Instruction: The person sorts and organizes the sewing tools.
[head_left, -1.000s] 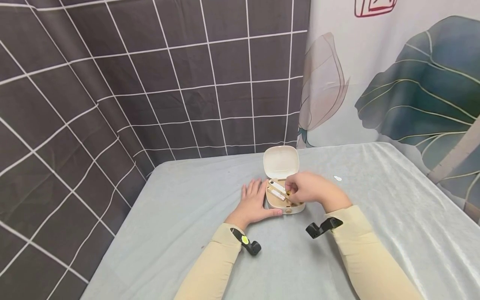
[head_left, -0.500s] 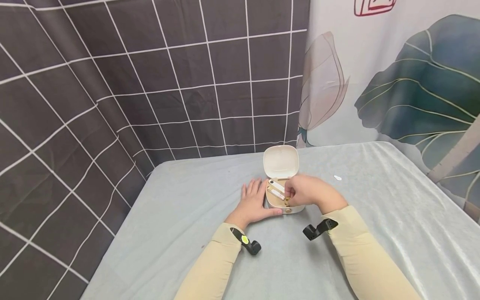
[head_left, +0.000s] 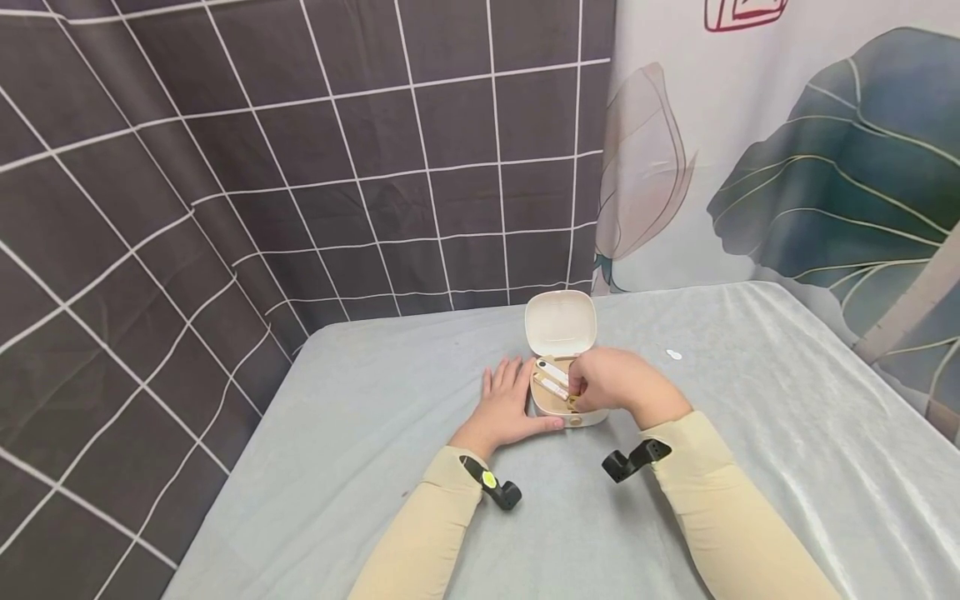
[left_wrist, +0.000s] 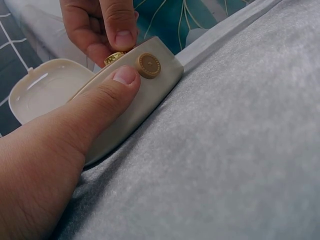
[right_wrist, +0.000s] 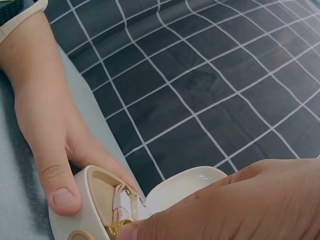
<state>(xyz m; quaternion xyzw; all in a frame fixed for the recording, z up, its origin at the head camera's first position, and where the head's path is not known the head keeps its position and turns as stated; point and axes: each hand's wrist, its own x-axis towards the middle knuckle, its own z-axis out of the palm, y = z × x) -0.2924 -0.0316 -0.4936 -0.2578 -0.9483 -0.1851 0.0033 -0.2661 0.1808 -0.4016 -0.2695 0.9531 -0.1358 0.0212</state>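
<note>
A small cream case (head_left: 592,419) stands with its lid (head_left: 561,323) up, a tan button-shaped catch (left_wrist: 148,65) on its front. My left hand (head_left: 504,414) lies with straight, spread fingers along the case's left side, the thumb resting on its front. Over the case's right part, my right hand (head_left: 618,385) pinches a small gold-coloured textured piece (left_wrist: 114,58) between thumb and fingers, at the rim height. White slim items (head_left: 553,387) lie in the tan tray on the left; the right part of the tray is hidden by my right hand.
A small white flat piece (head_left: 674,354) lies on the grey cloth-covered table (head_left: 555,533) to the right of the case. Dark gridded curtain (head_left: 390,167) and a leaf-patterned curtain (head_left: 825,200) hang behind the table.
My right hand has shifted slightly left inside the case, with the gold-coloured piece at its fingertips. My left hand stays in place on the case.
</note>
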